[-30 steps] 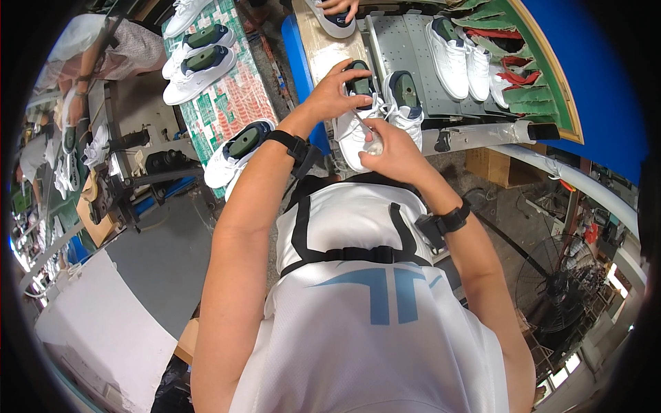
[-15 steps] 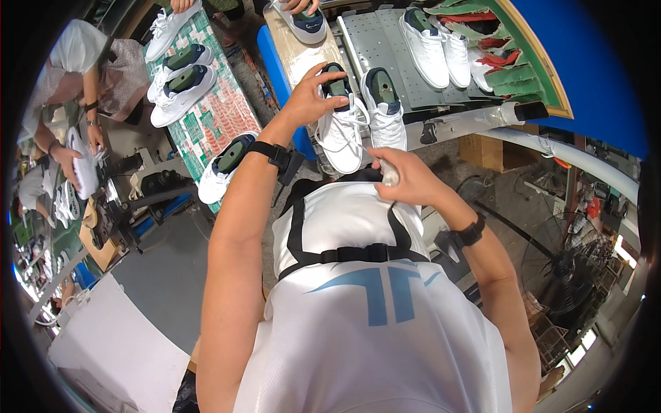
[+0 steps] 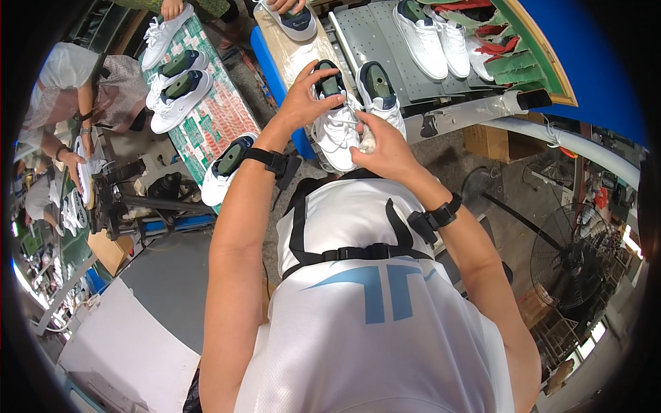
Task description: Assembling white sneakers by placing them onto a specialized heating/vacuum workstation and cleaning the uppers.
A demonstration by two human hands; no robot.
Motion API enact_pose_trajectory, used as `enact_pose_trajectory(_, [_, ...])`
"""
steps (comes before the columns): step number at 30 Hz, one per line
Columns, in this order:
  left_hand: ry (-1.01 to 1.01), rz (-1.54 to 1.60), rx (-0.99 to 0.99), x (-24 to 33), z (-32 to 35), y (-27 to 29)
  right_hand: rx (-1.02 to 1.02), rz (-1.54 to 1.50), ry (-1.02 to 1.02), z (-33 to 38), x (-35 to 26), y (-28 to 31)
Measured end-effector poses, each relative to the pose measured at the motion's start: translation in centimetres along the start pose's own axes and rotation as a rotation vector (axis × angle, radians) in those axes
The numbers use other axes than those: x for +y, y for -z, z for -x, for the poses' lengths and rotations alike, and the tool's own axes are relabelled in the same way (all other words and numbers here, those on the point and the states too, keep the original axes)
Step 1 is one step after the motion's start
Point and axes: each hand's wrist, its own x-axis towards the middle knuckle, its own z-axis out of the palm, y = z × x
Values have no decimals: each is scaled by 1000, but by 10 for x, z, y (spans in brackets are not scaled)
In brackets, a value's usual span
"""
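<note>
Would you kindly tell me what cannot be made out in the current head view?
In the head view:
Small whitish object: partly covered by the right hand, shape unclear.
White navy-heeled sneaker: front cut off by the top edge.
White sneaker with green insert: partly behind the left forearm.

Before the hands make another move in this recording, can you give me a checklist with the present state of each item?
1. Left hand placed at the opening of the near white shoe: ok, thumb and fingers spread across it.
2. Right hand holding the small whitish piece: ok, it is in the grasp.
3. Laces neatly drawn tight: not ok, loose strands lie over the shoe.
4. Thin tip by the right hand hooked on a lace: cannot tell, too small.
5. Co-worker's hand clear of the person's hands: ok, it is at another shoe farther up.
</note>
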Motion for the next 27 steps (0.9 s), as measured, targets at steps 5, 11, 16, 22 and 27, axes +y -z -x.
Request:
enact_pose_trajectory(5, [4, 5, 4, 0, -1, 0, 32, 171, 129, 2, 7, -2])
enact_pose_trajectory(11, [-57, -26, 27, -4, 3, -6, 39, 34, 8, -1, 4, 1])
enact_pose_trajectory(16, [-36, -71, 54, 2, 3, -7, -7, 349, 162, -2, 9, 10])
enact_pose_trajectory(22, [-26, -35, 65, 1, 2, -4, -183, 223, 79, 51, -33, 29])
enact_pose_trajectory(27, [-9, 28, 52, 1, 4, -3, -173, 107, -16, 51, -29, 21])
